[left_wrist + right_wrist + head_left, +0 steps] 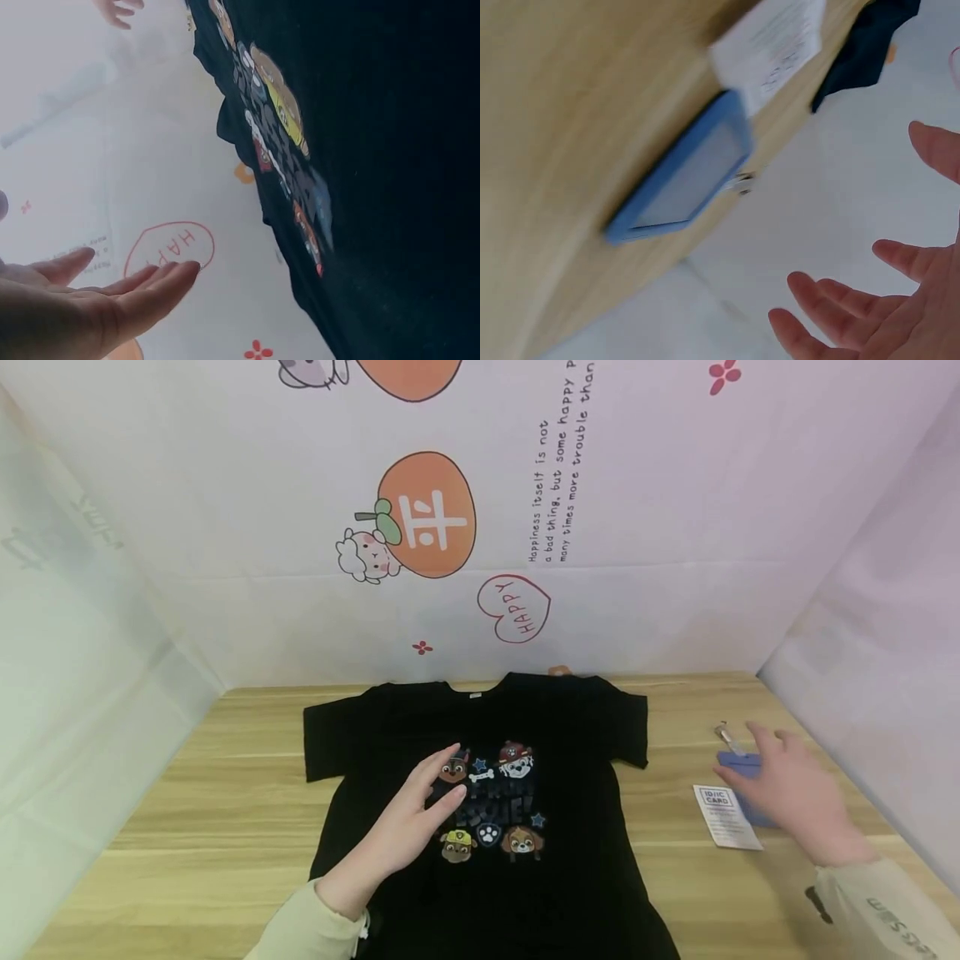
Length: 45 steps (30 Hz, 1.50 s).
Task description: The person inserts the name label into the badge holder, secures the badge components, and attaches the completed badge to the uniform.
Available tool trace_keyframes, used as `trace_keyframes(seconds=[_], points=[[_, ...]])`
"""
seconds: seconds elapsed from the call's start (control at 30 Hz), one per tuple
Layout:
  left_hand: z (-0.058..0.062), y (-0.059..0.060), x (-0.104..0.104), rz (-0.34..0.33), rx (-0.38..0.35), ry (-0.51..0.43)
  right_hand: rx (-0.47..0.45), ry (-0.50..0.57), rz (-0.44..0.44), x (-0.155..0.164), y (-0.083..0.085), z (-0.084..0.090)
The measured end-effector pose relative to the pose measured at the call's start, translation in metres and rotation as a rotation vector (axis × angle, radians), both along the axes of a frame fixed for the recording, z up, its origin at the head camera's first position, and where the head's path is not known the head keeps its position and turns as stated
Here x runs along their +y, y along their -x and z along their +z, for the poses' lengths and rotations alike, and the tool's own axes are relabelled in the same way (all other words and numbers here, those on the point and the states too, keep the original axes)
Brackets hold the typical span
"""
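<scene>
A black T-shirt (577, 877) with cartoon dog faces on its chest lies spread flat, neck toward the back wall. Over the print's left side is my left hand (405, 818), fingers extended and thumb apart; the left wrist view has it off the cloth, holding nothing. On the right, my right hand (795, 789) hovers above a blue badge holder (694, 176) and hides part of it in the head view. Its fingers are spread and loosely bent, with nothing between them. A white ID/IC card (726, 818) lies against the holder, and a metal clip (724, 735) is at its top.
Everything lies on a wood-grain table (225, 810). Behind it hangs a white printed cloth (637, 610) with fruit drawings and lettering. Pale cloth walls (885, 693) close off the left and right sides.
</scene>
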<state>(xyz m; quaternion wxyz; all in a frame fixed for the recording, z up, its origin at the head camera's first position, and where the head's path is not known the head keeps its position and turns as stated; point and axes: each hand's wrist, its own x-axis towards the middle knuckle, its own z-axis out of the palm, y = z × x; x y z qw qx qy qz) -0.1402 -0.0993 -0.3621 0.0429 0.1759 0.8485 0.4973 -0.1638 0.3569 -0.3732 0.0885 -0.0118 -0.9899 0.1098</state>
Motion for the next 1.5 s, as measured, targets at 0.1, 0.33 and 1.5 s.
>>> trace_keyframes(seconds=[0.1,0.33,1.5], points=[[-0.001,0.000,0.000,0.004,-0.020,-0.054,-0.052,0.055,-0.003,0.012,0.003,-0.004],[-0.003,0.004,0.001,0.001,-0.106,-0.144,-0.102,0.118,-0.010,0.041,0.009,-0.017],[-0.011,0.022,0.048,-0.095,-0.408,-0.466,-0.418,0.171,0.011,0.062,0.033,-0.019]])
